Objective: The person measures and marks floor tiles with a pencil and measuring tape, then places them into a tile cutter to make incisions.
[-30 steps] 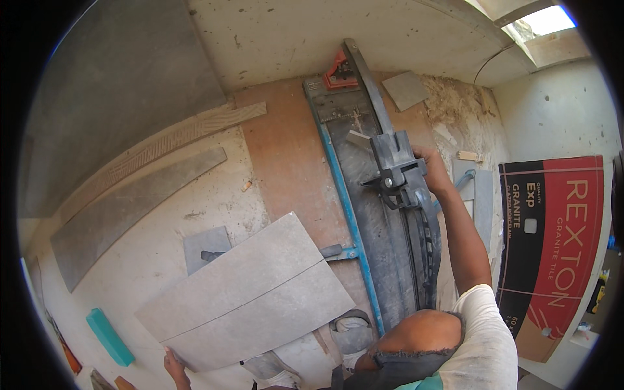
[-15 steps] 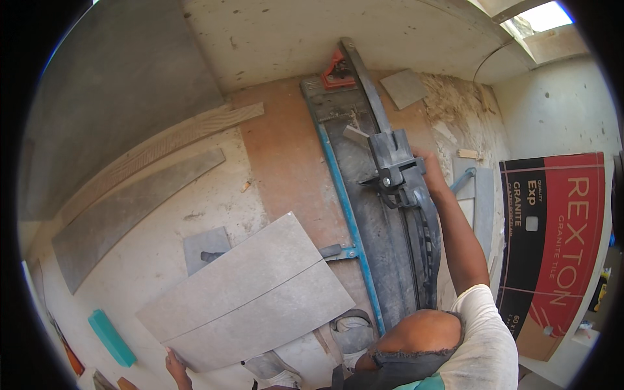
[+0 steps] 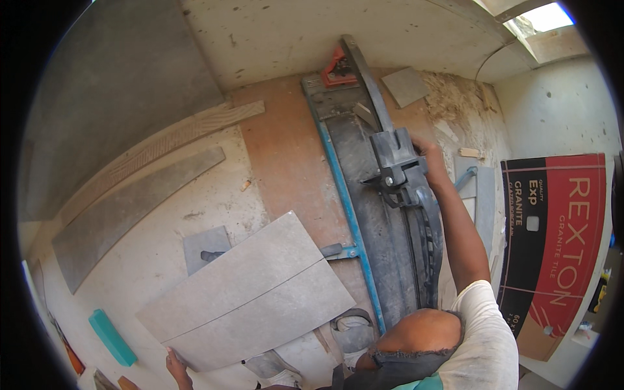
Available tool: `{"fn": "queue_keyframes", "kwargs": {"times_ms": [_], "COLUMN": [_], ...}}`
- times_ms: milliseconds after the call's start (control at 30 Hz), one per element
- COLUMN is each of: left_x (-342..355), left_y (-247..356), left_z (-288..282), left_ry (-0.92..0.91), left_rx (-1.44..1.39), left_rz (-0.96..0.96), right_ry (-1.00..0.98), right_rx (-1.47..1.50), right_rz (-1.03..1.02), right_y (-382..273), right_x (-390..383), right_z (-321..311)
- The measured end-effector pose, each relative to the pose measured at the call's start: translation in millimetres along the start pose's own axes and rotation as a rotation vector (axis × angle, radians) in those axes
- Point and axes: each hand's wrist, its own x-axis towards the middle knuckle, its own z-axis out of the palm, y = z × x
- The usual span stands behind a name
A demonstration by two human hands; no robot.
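A large grey tile (image 3: 234,286) with a straight line across it lies slanted over my feet at lower left. My left hand (image 3: 175,365) holds its near left edge, thumb on top. A manual tile cutter (image 3: 377,273) with a blue-edged bed stretches away from me on the right. My right hand (image 3: 430,159) is at the right side of its black carriage (image 3: 395,159), which hides most of the fingers. A narrow tile sliver (image 3: 365,115) lies on the cutter bed beside the rail (image 3: 367,81), beyond the carriage.
A long grey tile strip (image 3: 136,211) and a ridged strip (image 3: 175,142) lie at left, a teal block (image 3: 112,338) nearer. Small tile offcuts (image 3: 404,87) and debris (image 3: 455,104) lie beyond the cutter. A red-and-black carton (image 3: 552,247) stands at right.
The tile sliver has shifted farther away along the cutter bed and turned. My right hand has moved slightly away from me beside the carriage. My left hand and the large tile stay put.
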Motion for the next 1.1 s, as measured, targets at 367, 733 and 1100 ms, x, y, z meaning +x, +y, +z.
{"fn": "queue_keyframes", "kwargs": {"times_ms": [367, 733, 1100], "left_x": [6, 8, 8], "left_y": [-5, -9, -8], "left_z": [-2, -5, -2], "left_ry": [-0.01, -0.017, -0.037], "left_rx": [0.042, 0.039, 0.026], "left_rz": [-0.005, 0.022, 0.03], "right_ry": [-0.016, 0.043, 0.064], "right_rx": [0.03, 0.107, 0.041], "right_rz": [0.04, 0.042, 0.068], "right_y": [1, 15, 27], "right_x": [-8, -10, -15], "right_z": [-5, 4, 1]}}
